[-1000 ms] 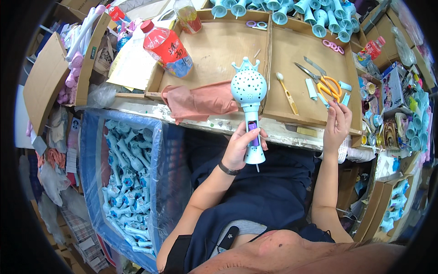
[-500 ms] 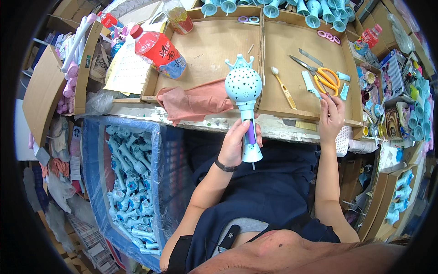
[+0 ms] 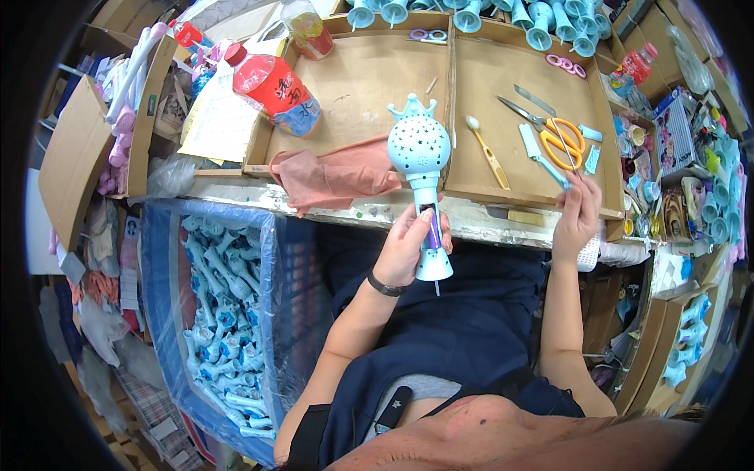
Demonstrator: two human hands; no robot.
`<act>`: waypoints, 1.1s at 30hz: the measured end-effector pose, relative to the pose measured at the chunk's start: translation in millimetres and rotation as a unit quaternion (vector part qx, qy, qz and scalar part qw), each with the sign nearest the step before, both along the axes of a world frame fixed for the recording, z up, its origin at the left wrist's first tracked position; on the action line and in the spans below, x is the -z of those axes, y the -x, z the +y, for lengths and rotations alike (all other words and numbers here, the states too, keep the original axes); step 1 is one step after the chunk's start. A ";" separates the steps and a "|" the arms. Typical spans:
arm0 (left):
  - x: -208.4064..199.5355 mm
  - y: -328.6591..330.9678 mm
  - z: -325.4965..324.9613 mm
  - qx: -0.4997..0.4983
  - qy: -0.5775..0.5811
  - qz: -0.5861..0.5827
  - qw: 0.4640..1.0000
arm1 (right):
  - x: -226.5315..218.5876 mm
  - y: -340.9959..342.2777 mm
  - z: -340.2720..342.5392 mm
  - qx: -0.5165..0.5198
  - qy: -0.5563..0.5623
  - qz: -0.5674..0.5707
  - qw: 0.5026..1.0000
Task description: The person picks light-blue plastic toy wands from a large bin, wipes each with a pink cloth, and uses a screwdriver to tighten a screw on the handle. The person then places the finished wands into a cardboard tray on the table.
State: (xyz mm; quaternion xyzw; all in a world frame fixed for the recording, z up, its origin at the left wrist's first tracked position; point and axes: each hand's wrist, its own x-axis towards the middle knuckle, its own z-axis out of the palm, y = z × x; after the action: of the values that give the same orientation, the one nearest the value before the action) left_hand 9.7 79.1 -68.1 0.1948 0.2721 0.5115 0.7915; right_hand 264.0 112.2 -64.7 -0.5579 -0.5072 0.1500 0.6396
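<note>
Crowded shelving and cardboard boxes [image 3: 71, 169] hem in the workplace I am watching, with a blue bin [image 3: 161, 259] at the person's left, full of pale blue parts [image 3: 228, 330] too many for me to count. Across the pale, stained worktop [image 3: 479, 221] lie two shallow cardboard sections [image 3: 361, 86] side by side. I count four bottles: one big red [image 3: 275, 90], one clear with a yellowish label [image 3: 308, 33], and two small red, far left [image 3: 188, 35] and far right [image 3: 638, 64]. Three pink rings [image 3: 567, 64] and a lilac-and-blue pair [image 3: 428, 34] sit near the far rim. On the right-hand section I get one toothbrush [image 3: 488, 155], one pair of orange-handled scissors [image 3: 539, 122], one loose blade [image 3: 535, 100] and four pale blue strips [image 3: 529, 141]. One pink cloth [image 3: 334, 177] drapes over the near edge.

One pale blue wand [image 3: 420, 145] is held over that edge, just beside the cloth. Its long axis runs away from the body, leaning slightly left; the crown points to the far side, the flared foot toward the lap. My left hand [image 3: 400, 251] wraps its handle, thumb by a slot showing a purple piece [image 3: 435, 235]. My right hand [image 3: 577, 220] has its fingertips pinched around what looks like a thin rod [image 3: 565, 147], crossing the scissors' handles.
</note>
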 end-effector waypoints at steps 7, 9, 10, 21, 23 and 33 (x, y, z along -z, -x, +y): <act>2.3 -2.9 -2.7 0.002 -0.022 0.057 0.998 | -4.0 53.5 -49.0 -0.198 -0.105 -0.093 0.970; 2.8 -2.2 -4.3 0.006 -0.039 0.061 0.997 | -2.6 65.0 -49.7 -0.238 -0.092 -0.124 0.959; 3.0 -1.3 -5.2 0.009 -0.050 0.076 0.996 | -2.1 69.9 -49.9 -0.255 -0.092 -0.124 0.955; 6.2 0.0 -6.7 0.018 -0.030 0.011 0.999 | -1.1 83.8 -41.4 -0.285 -0.124 -0.235 0.921; 6.4 1.5 -6.3 0.028 -0.042 0.000 0.999 | -1.9 83.6 -40.4 -0.298 -0.143 -0.259 0.908; 4.2 1.8 -6.4 0.039 -0.034 -0.001 0.999 | -6.3 80.1 -43.4 -0.268 -0.162 -0.312 0.897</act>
State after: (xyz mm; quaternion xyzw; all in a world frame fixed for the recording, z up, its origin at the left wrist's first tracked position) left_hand 7.9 72.6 -72.4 0.2310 0.2459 0.4895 0.8041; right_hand 184.0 68.8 -58.4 -0.3080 -0.8279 0.0497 0.4661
